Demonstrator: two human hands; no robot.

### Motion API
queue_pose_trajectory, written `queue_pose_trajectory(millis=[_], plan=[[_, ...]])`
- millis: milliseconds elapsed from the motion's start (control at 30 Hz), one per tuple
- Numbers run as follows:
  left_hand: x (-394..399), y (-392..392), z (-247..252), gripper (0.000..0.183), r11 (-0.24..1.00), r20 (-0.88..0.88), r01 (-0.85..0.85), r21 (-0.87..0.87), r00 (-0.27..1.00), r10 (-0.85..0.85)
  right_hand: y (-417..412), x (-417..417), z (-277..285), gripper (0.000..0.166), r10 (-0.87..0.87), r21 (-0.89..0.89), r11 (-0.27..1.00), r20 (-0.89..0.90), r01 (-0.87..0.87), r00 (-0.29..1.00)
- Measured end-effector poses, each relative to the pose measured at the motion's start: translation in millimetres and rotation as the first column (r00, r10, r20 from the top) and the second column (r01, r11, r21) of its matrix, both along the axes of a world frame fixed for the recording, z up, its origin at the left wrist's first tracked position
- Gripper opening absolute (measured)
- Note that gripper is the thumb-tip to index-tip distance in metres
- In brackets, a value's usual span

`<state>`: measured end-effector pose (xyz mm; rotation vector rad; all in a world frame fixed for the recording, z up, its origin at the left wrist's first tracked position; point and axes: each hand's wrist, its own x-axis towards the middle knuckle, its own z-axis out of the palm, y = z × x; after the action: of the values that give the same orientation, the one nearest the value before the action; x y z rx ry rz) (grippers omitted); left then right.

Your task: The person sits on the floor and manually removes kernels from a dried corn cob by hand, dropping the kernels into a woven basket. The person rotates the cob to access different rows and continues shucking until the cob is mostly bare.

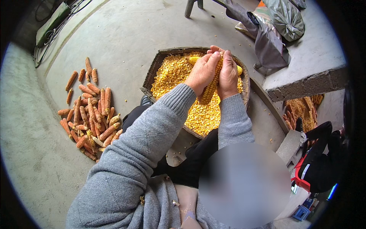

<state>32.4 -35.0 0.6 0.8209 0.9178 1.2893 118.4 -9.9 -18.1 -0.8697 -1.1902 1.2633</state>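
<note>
Both my hands are closed around one yellow ear of corn (210, 91), held at a slant above a wicker basket (151, 75). My left hand (203, 71) grips it from the left, its thumb near the upper end. On the right side, my right hand (228, 75) wraps the same ear, fingertips close to the other thumb. Some kernel rows on the ear look stripped, though the fingers hide part of it. Loose yellow corn kernels (171, 75) fill the basket. Another ear of corn (193, 59) lies on them behind my left hand, and part of one more (239, 70) shows beside my right hand.
Bare corn cobs (94, 114) lie heaped on the floor at left. A concrete ledge (308, 77) with tied sacks (286, 21) stands at upper right. Another person in dark clothes (323, 160) sits at far right, near another pile of kernels (303, 111).
</note>
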Motion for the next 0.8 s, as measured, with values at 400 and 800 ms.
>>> queue_pose_trajectory(millis=[400,800], plan=[[3,7,-11,0.039,0.999,0.075,0.005,0.046,0.997,-0.009,-1,-2,1,0.051,0.006,0.005,1.000,0.000,-0.006,1.000],[2,9,-19,0.035,0.997,0.029,-0.016,0.076,0.999,0.014,-6,-1,7,0.048,0.032,-0.038,0.999,-0.051,-0.034,0.998]])
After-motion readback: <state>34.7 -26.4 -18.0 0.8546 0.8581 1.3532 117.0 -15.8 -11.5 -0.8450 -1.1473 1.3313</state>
